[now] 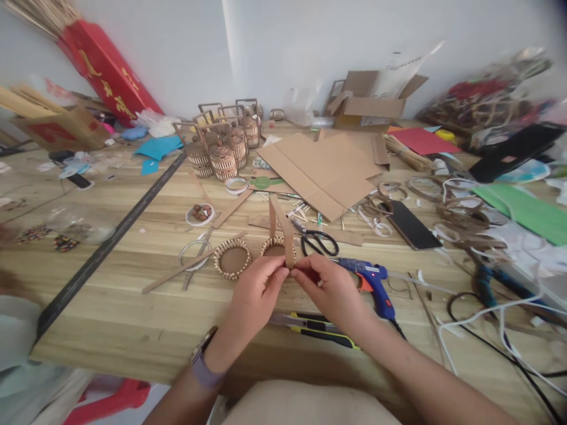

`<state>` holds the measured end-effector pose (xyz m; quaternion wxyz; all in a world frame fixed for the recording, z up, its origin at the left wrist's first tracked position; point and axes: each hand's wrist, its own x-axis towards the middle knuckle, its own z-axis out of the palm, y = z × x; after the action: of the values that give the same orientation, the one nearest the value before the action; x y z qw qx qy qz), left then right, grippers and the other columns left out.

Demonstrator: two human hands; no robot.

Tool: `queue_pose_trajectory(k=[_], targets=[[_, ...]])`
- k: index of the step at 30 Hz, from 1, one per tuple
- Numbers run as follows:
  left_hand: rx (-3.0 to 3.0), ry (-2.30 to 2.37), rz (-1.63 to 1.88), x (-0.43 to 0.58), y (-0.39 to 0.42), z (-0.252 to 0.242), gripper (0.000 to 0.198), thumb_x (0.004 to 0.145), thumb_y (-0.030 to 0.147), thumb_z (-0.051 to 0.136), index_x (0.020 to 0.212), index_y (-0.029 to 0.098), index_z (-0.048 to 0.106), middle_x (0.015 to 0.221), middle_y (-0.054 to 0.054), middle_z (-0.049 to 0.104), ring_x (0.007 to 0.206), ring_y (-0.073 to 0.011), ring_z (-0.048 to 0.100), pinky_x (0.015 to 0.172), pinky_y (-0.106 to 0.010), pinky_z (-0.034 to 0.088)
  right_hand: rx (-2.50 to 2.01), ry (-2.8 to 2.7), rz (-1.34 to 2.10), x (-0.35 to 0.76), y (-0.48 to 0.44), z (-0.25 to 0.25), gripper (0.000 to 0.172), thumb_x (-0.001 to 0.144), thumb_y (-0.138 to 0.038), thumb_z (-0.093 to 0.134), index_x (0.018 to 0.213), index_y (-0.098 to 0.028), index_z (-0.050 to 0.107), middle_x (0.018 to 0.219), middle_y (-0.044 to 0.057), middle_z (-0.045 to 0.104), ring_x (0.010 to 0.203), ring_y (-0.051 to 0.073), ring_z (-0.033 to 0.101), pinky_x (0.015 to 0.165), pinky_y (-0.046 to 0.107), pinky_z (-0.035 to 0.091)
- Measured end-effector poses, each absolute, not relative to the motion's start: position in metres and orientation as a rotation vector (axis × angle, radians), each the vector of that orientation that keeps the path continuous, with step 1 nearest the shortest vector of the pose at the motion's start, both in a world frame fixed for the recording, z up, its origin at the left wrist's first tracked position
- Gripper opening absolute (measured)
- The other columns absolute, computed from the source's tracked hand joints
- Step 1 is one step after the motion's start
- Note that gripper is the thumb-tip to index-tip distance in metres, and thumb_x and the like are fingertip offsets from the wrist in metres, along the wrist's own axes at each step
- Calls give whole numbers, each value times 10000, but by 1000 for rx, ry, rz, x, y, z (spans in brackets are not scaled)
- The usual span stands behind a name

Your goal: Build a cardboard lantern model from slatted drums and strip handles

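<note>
A blue glue gun (374,280) lies on the wooden bench (186,330), with a tiny red light on its side. Left of the glue gun is a small round basket (271,251) with a brown strip (289,239) that goes up and bends over in a tall point. The left hand (261,283) pinches the low end of the strip by the basket's edge, with thumb and fingers close together. The right hand (328,280) pinches at the same spot, and it is the hand nearest the glue gun. More to the left of the glue gun sits another round basket (233,260). Black scissors (303,234) lie behind and left of the glue gun, and a yellow and black tool (328,336) lies in front and to the left. Behind and right of it is a dark phone (414,224). Far behind and left of the glue gun, a red box (101,71) has gold Chinese writing, too blurry for me to read. A green round label (262,183) is behind and left of it too, with words too small to read. A white bag (396,74) far behind the glue gun has dark letters, but they are too fuzzy.
</note>
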<state>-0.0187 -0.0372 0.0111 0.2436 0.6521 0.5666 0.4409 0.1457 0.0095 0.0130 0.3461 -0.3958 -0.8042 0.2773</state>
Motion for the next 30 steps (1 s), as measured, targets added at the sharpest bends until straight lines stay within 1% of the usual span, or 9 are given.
queue_pose_trajectory(k=[4,8,11,14,16,18,21,25,30], targets=[[1808,1583,1258,-14,-36,8,168,935,177,539,1007,182,690,967,-61,739,882,-191,677,806,-288,529,-1002,-2090,631,145,11,6,96,889,-180,564,820,-207,625,709,18,664,639,165,627,589,244,474],[1831,1557,1347,-1,-32,7,137,918,124,556,959,177,675,947,-59,728,878,-182,667,814,-275,524,-1050,-2057,686,152,11,1,115,911,-168,522,891,-205,629,713,11,670,604,156,634,590,244,489],[1822,1527,1400,10,-25,4,137,891,88,585,953,174,672,950,-60,717,901,-185,660,843,-284,523,-1036,-2066,650,161,13,-1,109,909,-191,537,948,-197,639,787,37,697,687,177,664,645,265,514],[1783,1506,1442,19,-17,1,154,862,70,619,959,178,674,950,-59,704,903,-190,657,842,-296,530,-994,-2085,639,170,18,-1,146,897,-204,556,1010,-195,648,845,53,696,742,188,666,684,282,527],[1733,1498,1459,25,-11,0,151,852,76,637,956,179,673,945,-57,694,889,-190,659,823,-302,541,-992,-2069,652,175,24,0,147,893,-210,557,997,-201,661,822,48,679,737,189,653,678,289,524],[1678,1500,1473,30,-6,0,150,846,85,648,961,178,671,960,-62,690,901,-197,661,828,-321,548,-985,-2031,686,179,33,2,125,883,-222,564,942,-208,673,801,46,660,741,193,637,674,296,517],[1598,1504,1462,36,1,0,179,847,85,643,992,184,676,974,-63,707,905,-206,674,839,-352,555,-953,-1969,838,183,47,2,93,860,-245,583,868,-219,672,837,51,671,779,198,632,711,311,517],[1570,1500,1433,36,7,-2,181,845,90,648,996,181,683,969,-66,704,903,-207,668,835,-360,555,-977,-1897,1099,184,56,-2,120,857,-300,594,901,-221,674,907,54,721,858,215,660,798,351,517],[1618,1463,1449,31,10,-3,154,840,95,656,961,185,688,942,-53,675,905,-197,638,826,-330,536,-979,-1830,1184,178,54,-5,167,843,-369,598,861,-216,662,899,47,738,864,215,677,822,353,524]])
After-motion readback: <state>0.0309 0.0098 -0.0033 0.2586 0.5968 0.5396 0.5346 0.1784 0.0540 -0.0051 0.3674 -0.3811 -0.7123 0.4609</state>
